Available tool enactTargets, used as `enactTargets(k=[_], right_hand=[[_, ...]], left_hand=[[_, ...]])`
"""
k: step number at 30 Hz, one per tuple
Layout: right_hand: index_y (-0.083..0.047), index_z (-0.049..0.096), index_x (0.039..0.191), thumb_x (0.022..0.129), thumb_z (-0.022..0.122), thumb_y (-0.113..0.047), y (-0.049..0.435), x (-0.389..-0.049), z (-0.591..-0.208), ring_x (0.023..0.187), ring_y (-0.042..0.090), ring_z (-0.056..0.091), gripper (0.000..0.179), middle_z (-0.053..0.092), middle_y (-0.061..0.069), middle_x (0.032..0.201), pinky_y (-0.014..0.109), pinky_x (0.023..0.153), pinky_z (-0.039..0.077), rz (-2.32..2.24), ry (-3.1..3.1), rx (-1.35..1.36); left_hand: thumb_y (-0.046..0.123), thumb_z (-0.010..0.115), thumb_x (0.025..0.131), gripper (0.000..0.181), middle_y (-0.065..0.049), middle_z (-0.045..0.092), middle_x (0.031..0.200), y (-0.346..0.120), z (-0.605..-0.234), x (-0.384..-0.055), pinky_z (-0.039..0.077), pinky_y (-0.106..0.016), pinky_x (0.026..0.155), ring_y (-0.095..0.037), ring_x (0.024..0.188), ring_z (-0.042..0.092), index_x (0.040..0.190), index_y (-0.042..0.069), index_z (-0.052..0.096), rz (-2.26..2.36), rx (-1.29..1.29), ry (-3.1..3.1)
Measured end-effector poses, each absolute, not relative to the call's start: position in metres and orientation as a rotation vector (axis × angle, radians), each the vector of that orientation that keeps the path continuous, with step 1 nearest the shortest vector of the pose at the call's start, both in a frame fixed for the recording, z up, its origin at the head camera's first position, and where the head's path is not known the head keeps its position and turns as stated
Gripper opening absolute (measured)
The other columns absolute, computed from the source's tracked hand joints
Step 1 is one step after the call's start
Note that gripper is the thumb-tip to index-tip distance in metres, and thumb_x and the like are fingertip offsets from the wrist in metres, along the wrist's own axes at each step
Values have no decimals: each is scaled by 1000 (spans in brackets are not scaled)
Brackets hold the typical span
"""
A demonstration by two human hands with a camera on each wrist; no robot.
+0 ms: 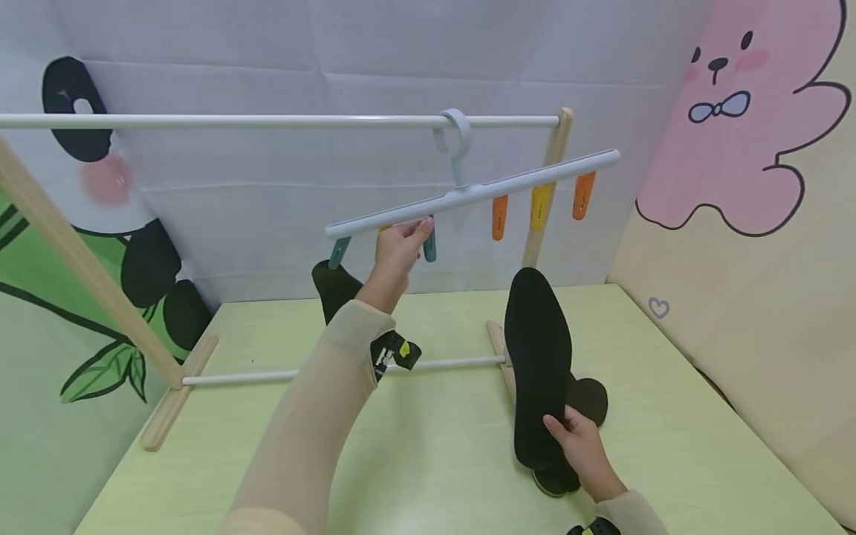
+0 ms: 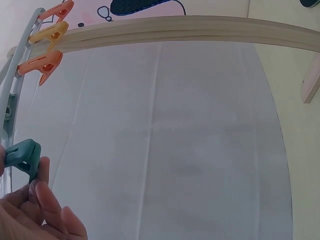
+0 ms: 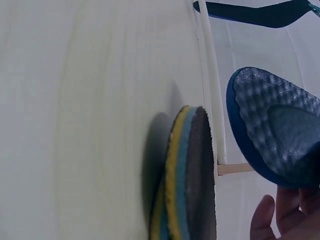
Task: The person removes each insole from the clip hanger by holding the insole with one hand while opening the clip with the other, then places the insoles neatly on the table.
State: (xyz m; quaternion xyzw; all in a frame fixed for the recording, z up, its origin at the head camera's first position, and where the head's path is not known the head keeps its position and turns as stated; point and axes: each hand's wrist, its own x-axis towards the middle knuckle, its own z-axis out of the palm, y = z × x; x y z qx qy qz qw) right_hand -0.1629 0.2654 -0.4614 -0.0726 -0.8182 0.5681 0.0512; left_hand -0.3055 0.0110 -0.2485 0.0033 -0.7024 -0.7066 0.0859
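Note:
A white clip hanger (image 1: 475, 195) hangs tilted from the rail, its left end lower. My left hand (image 1: 396, 260) is raised to the hanger's left half, thumb and fingers pinching a teal clip (image 2: 24, 155). A black insole (image 1: 332, 288) hangs below the leftmost teal clip (image 1: 339, 253), partly hidden by my left arm. My right hand (image 1: 583, 446) grips another black insole (image 1: 540, 357) near its lower end, holding it upright above the table. In the right wrist view, that insole's textured underside (image 3: 280, 120) and blue edge show.
More dark insoles (image 1: 590, 401) lie on the table behind the held one; their yellow and blue layered edges (image 3: 177, 175) show. Orange clips (image 1: 584, 195) and a yellow clip (image 1: 540, 206) line the hanger's right half. The rack has a white top rail (image 1: 267, 121) and wooden posts (image 1: 87, 260).

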Motion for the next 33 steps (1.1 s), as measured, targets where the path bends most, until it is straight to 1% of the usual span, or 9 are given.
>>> enactTargets(k=[11, 20, 23, 25, 27, 29, 31, 33], right_hand=[[13, 56, 118, 96, 55, -2, 270, -160, -464, 101, 24, 60, 27, 63, 23, 115, 45, 90, 48, 1724, -2478, -258], [14, 55, 119, 97, 55, -4, 275, -159, -467, 102, 28, 61, 29, 63, 24, 115, 48, 91, 47, 1722, -2480, -287], [14, 55, 119, 97, 55, -5, 277, -159, -467, 100, 23, 61, 29, 63, 23, 115, 48, 92, 46, 1718, -2480, -296], [14, 55, 118, 97, 55, -5, 279, -158, -467, 96, 17, 60, 28, 63, 23, 114, 45, 90, 47, 1714, -2477, -298], [14, 56, 117, 96, 56, -4, 282, -158, -467, 92, 11, 58, 27, 64, 21, 112, 38, 87, 48, 1711, -2473, -313], [15, 56, 116, 96, 56, -3, 284, -158, -467, 88, 7, 57, 27, 65, 19, 108, 30, 82, 48, 1705, -2471, -318], [15, 56, 115, 95, 56, -3, 286, -157, -467, 86, 6, 56, 26, 66, 18, 106, 24, 77, 46, 1702, -2468, -320], [15, 56, 115, 95, 56, -3, 288, -157, -467, 86, 7, 56, 26, 66, 17, 105, 22, 75, 46, 1698, -2472, -318]], left_hand=[[29, 64, 92, 34, 3, 60, 93, 12, -249, -305, 36, -23, 70, -11, 83, 42, 111, 2, 70, -2103, 8, -2095], [29, 63, 93, 35, 2, 58, 95, 13, -249, -305, 36, -23, 70, -11, 84, 41, 113, 0, 69, -2108, -5, -2093], [29, 63, 93, 35, 2, 58, 95, 13, -249, -305, 36, -22, 69, -11, 83, 41, 113, 0, 69, -2098, -8, -2093], [29, 63, 93, 35, 3, 58, 93, 13, -250, -305, 36, -22, 69, -10, 81, 41, 112, 0, 69, -2089, -16, -2094], [29, 64, 93, 35, 4, 57, 89, 13, -250, -305, 35, -22, 68, -10, 79, 40, 112, 0, 69, -2076, -20, -2097], [29, 64, 93, 35, 4, 55, 85, 13, -251, -306, 35, -22, 67, -11, 75, 41, 112, 0, 69, -2052, -23, -2105], [30, 64, 93, 35, 3, 53, 82, 12, -251, -307, 34, -23, 67, -12, 72, 41, 112, 1, 70, -2032, -21, -2110], [29, 64, 93, 35, 1, 54, 84, 12, -251, -308, 36, -25, 69, -13, 74, 43, 113, 1, 69, -2014, -16, -2111]])
